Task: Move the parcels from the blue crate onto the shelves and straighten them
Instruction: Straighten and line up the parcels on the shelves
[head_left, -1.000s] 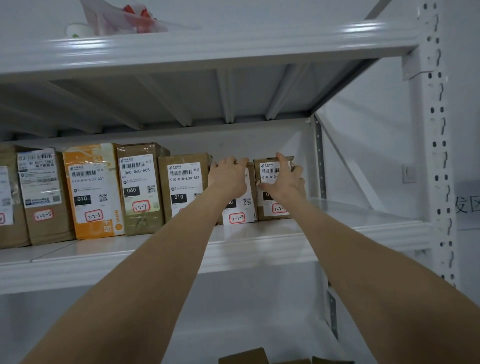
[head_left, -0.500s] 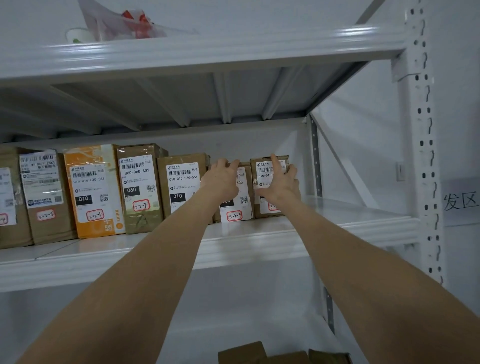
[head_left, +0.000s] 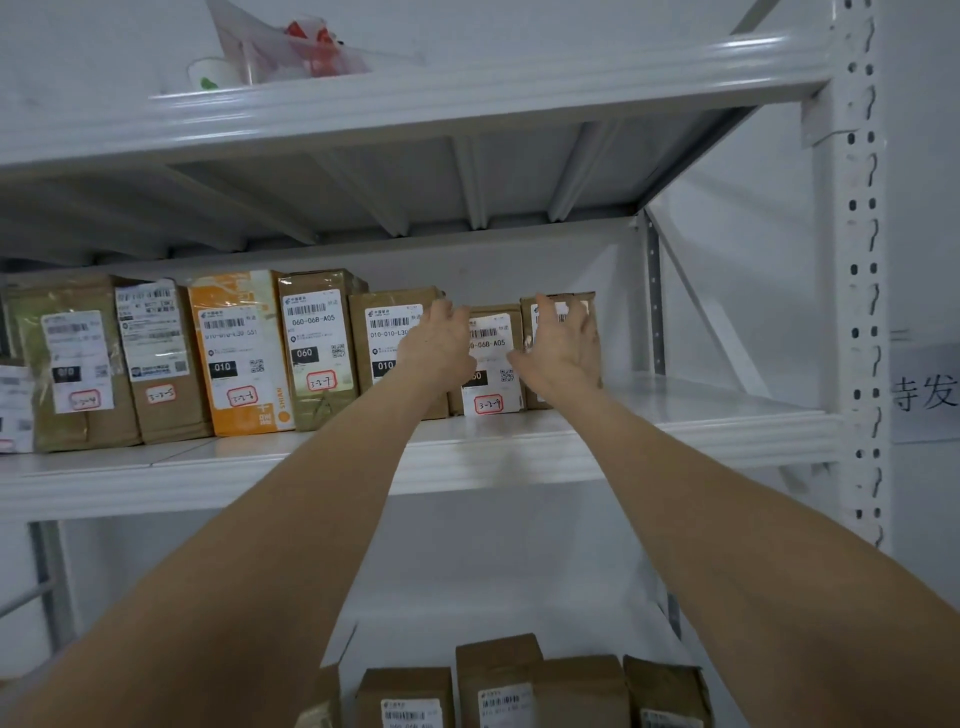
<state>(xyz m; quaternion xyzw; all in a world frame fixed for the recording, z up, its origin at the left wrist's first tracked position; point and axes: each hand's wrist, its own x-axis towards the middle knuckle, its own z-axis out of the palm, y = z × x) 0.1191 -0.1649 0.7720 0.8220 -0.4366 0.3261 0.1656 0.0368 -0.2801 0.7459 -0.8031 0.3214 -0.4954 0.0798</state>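
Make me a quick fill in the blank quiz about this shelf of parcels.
The parcel tagged 3-2-6 is coloured ____.
The parcel showing between the left hand and right hand is tagged 3-2-____.
The plastic bag lies on the ____ shelf.
Missing words: orange; 9; top.

I see brown parcels (head_left: 322, 343) upright in a row on the middle shelf (head_left: 675, 431), white labels facing out; one orange parcel (head_left: 239, 358) among them; lower parcels (head_left: 576, 686) upright, only tops in view.
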